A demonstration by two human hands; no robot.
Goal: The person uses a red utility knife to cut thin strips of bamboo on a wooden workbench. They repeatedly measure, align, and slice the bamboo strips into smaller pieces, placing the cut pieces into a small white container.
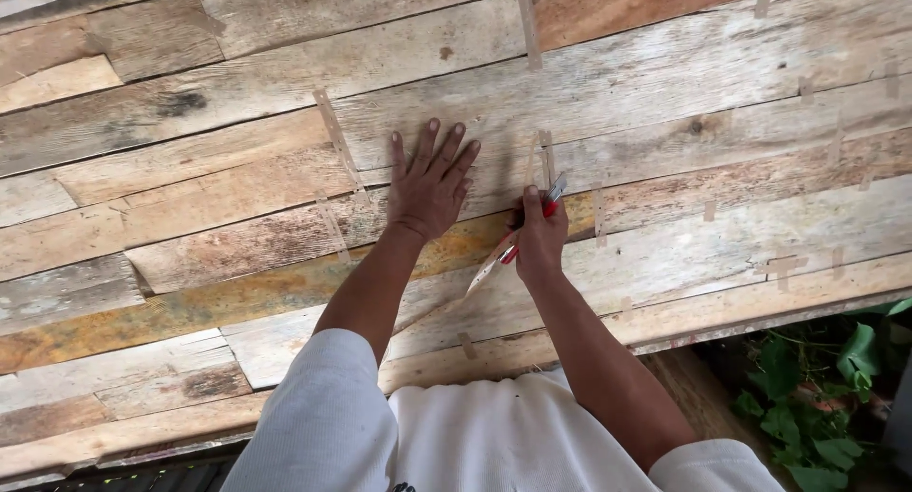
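One slim tool with a red grip and a pale flat blade [513, 245] sits clamped in the right hand [540, 237], fingers wrapped round its handle, its tip pointing down and left over the boards. The left hand [429, 183] lies just beside it, flat and spread, palm pressed on the weathered plank surface of grey and tan wood [237, 169]. Thin pale wooden strips [334, 136] are fixed across the planks around both hands. White sleeves [323, 416] cover the upper arms. Green leafy plants [817, 406] show at the lower right.
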